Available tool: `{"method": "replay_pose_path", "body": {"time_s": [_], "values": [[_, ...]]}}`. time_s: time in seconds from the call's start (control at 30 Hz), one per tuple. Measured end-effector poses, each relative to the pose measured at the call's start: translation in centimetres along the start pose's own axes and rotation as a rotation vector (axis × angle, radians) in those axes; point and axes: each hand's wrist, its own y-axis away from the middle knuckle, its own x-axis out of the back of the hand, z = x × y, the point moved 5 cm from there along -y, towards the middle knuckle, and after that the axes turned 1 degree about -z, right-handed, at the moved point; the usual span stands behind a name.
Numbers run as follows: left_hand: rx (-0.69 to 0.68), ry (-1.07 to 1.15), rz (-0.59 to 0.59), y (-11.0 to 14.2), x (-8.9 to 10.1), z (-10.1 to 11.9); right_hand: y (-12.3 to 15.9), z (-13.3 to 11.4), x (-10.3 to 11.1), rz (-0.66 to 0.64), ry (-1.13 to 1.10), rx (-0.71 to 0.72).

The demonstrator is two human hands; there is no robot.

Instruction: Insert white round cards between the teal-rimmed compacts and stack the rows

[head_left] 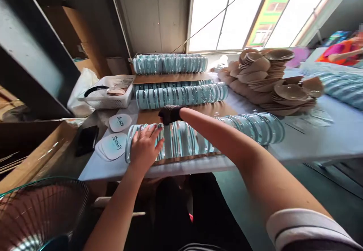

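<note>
A long row of clear, teal-edged round packs (244, 130) lies on its side along the front of the table (326, 141). My left hand (145, 147) rests flat on the row's left end, fingers spread. My right hand (169, 114), in a dark mesh glove, reaches across the row's top at its far side; its fingers are curled down and hidden. Two more such rows (181, 95) (170, 64) lie on brown cardboard further back.
Oval printed cards (115, 145) and a black phone (86, 139) lie left of the row. A white basket (106, 94) stands behind them. Stacks of beige padded cups (272, 80) fill the right. A wire fan guard (42, 213) sits low left. Another person (340, 50) is far right.
</note>
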Motion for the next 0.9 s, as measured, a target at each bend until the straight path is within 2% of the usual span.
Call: {"method": "replay_pose_path", "body": {"time_s": [0.1,0.17,0.23,0.3,0.4,0.47,0.5,0.57,0.63,0.7,0.73,0.8,0.87,0.9], "values": [[0.001,0.026,0.015,-0.1,0.2,-0.2,3.3,-1.5,-0.2,0.136,-0.032,0.05],[0.001,0.039,0.009,-0.2,0.5,-0.2,5.9,-3.1,-1.8,0.237,-0.036,0.059],[0.01,0.042,-0.014,-0.2,0.7,-0.1,8.1,-4.5,-5.0,0.297,-0.02,0.007],[0.028,0.035,-0.042,-0.3,0.7,-0.1,9.7,-5.7,-9.4,0.328,0.012,-0.059],[0.053,0.024,-0.056,-0.4,0.8,-0.2,11.0,-7.1,-16.1,0.292,0.063,-0.078],[0.056,0.02,-0.058,-0.4,1.1,-0.2,11.9,-7.3,-18.4,0.278,0.069,-0.067],[0.054,0.015,-0.056,-0.4,1.2,0.0,12.5,-7.0,-18.5,0.283,0.058,-0.054],[0.035,0.004,-0.039,-0.6,1.6,0.6,13.6,-5.6,-16.4,0.334,0.024,-0.049],[-0.016,0.017,-0.019,-1.1,1.7,1.7,14.2,-2.8,-12.0,0.464,0.003,-0.126],[-0.082,0.054,-0.027,-1.8,1.4,3.2,13.7,0.7,-6.9,0.582,0.036,-0.285],[-0.105,0.07,-0.042,-2.2,1.1,3.9,12.6,2.2,-5.0,0.535,0.066,-0.317],[-0.126,0.078,-0.079,-2.9,0.2,4.8,9.4,4.6,-2.6,0.323,0.09,-0.321],[-0.128,0.065,-0.094,-3.3,-0.4,5.3,6.1,5.8,-1.8,0.114,0.049,-0.252],[-0.129,0.059,-0.095,-3.4,-0.6,5.4,4.8,6.1,-1.7,0.049,0.017,-0.211]]}}
